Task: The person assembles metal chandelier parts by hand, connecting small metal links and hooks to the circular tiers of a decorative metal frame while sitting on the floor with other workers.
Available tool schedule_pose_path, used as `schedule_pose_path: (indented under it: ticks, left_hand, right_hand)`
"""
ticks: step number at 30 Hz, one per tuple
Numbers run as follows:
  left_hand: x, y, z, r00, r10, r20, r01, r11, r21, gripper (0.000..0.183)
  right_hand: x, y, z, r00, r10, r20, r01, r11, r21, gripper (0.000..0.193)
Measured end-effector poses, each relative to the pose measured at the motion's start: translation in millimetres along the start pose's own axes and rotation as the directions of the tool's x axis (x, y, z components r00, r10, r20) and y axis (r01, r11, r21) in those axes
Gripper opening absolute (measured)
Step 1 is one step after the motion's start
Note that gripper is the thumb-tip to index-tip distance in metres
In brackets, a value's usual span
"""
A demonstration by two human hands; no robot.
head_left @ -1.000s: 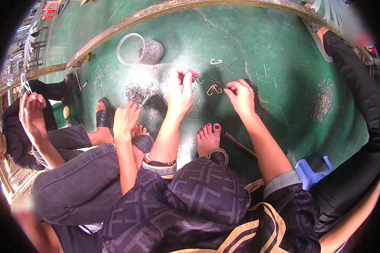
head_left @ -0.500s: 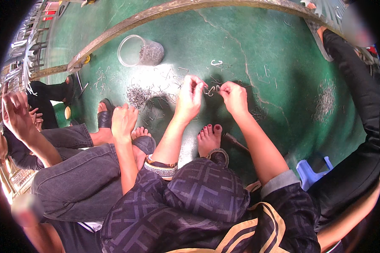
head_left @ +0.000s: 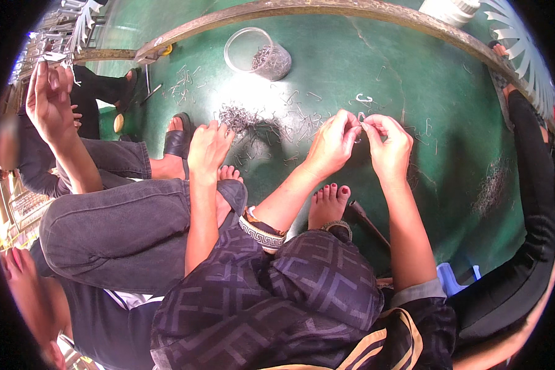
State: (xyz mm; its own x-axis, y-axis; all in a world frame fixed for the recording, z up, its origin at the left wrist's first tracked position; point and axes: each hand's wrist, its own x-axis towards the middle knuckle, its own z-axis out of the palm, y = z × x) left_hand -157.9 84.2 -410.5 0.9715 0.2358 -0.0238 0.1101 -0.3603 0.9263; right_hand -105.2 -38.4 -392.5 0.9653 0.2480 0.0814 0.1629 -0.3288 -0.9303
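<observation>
Over the green floor, my left hand (head_left: 335,145) and my right hand (head_left: 390,147) pinch small metal hooks (head_left: 361,117) between their fingertips. The fingertips almost meet, and the fingers partly hide the hooks; whether these are linked I cannot tell. Just beyond them lies a pale, curved hook (head_left: 364,98) on the floor. To the left of my hands a heap of loose metal hooks (head_left: 237,118) spreads out, with single ones scattered round it. A clear plastic tub (head_left: 231,52), tipped toward its side, holds more hooks.
A co-worker's hand (head_left: 208,147) is beside the heap; their other hand (head_left: 50,102) is raised near a rack at the left. A metal bar (head_left: 277,8) arches across the far side. Another hook pile (head_left: 492,188), a black-trousered leg (head_left: 527,179) and a blue stool (head_left: 450,279) are at right.
The view has shifted, so the floor and tub appear farther right. My hands have come closer together, and the hooks that showed between them are now mostly covered by fingers.
</observation>
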Motion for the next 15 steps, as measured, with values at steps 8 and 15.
schedule_pose_path:
  ticks: [8,15]
  left_hand:
    - [5,-57,-88,0.92,-0.123,-0.371,0.307,0.815,0.492,0.019]
    - [-37,-118,-165,0.747,-0.19,-0.637,0.622,0.538,0.569,0.02]
  right_hand:
    - [3,-4,-10,0.997,-0.067,-0.036,0.066,0.997,-0.043,0.01]
    - [6,0,-12,0.996,-0.069,-0.061,0.067,0.997,-0.028,0.01]
